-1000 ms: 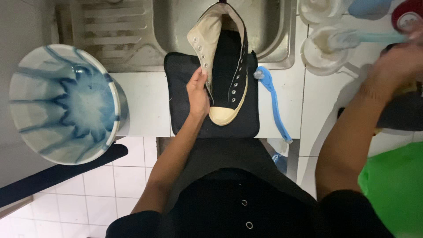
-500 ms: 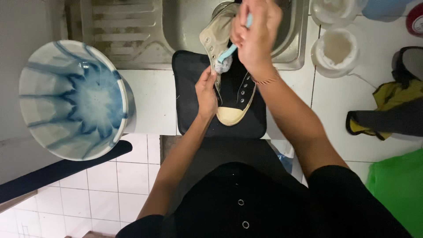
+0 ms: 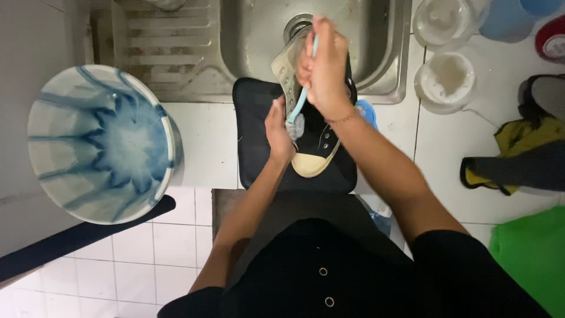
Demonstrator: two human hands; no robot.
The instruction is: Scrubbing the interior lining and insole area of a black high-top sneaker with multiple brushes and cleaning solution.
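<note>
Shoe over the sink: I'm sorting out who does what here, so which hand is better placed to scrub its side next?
Right, probably. The right hand already grips the blue brush, bristles at the shoe. The left hand is busy steadying the shoe on the black mat.

A: Support surface? 
B: White tiled counter [image 3: 200, 147] with a steel sink [image 3: 247, 41] set in it.

A: Directly on it? 
B: Black mat [image 3: 253, 141] under the fingers; blue-streaked bucket [image 3: 100, 141] well left of them; two clear containers [image 3: 447, 79] and bunched cloths [image 3: 518, 159] to their right.
</note>
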